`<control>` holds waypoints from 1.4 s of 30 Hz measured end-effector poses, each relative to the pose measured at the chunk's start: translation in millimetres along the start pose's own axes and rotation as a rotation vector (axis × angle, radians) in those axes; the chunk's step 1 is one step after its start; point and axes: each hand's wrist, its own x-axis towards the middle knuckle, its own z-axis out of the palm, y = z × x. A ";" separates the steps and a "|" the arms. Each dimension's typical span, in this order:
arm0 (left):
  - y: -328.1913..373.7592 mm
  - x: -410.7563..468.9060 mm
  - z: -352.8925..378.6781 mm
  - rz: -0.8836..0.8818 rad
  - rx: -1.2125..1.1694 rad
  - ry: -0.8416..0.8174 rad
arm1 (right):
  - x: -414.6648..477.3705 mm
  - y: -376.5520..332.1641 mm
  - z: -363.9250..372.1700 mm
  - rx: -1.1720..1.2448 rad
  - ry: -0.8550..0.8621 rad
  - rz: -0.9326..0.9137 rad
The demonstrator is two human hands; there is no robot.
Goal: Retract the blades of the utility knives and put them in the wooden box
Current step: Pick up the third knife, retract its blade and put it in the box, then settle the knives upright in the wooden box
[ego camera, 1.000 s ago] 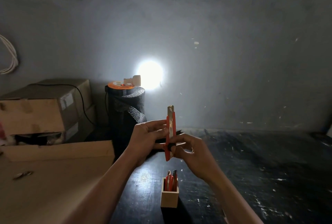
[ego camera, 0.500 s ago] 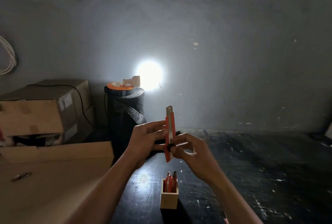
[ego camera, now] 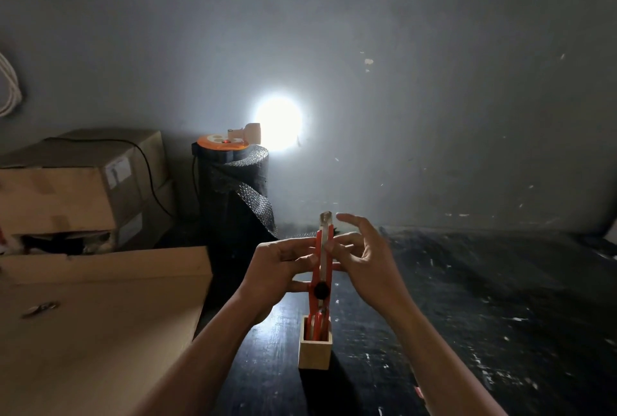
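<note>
Head view: the left hand pinches the orange knife upright, directly above the box on the dark table, seemingly to line it up for dropping in, while the right hand, fingers spread, steadies its edge.

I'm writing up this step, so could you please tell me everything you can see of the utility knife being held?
The utility knife has a slim red-orange body that looks like plastic, with a black round knob low on its face. It stands upright, a pale metal tip showing at the top; whether the blade is fully retracted is unclear. The left hand grips its side, while the right hand is open beside it. Its lower end hangs just above the wooden box.
</note>
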 end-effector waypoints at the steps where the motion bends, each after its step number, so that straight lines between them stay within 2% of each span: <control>1: -4.8 -0.6 0.7 -0.009 0.007 0.000 | 2.0 2.6 0.4 -0.017 -0.010 0.001; 7: -42.7 7.0 -5.5 -0.107 -0.021 -0.004 | 8.8 34.4 8.6 -0.052 -0.053 0.027; 10: -78.2 15.5 -13.7 -0.212 -0.010 0.050 | 10.8 60.4 15.0 -0.004 -0.059 0.133; 14: -148.4 28.3 -22.9 -0.354 0.116 0.162 | 13.0 107.2 26.2 0.028 -0.054 0.241; 17: -195.2 31.9 -21.9 -0.397 0.286 0.194 | 17.9 140.8 38.4 -0.013 -0.054 0.280; 21: -236.6 40.4 -14.6 -0.429 0.538 0.121 | 29.6 178.9 54.7 -0.076 -0.047 0.339; 27: -280.7 65.5 -5.3 -0.558 0.624 -0.045 | 42.9 220.7 75.8 -0.154 -0.017 0.383; 36: -303.5 74.7 -7.9 -0.443 0.642 -0.031 | 29.9 259.5 104.7 -0.321 -0.090 0.386; 42: -303.5 72.0 -4.9 -0.439 0.535 -0.012 | 30.3 263.1 104.2 -0.376 -0.080 0.327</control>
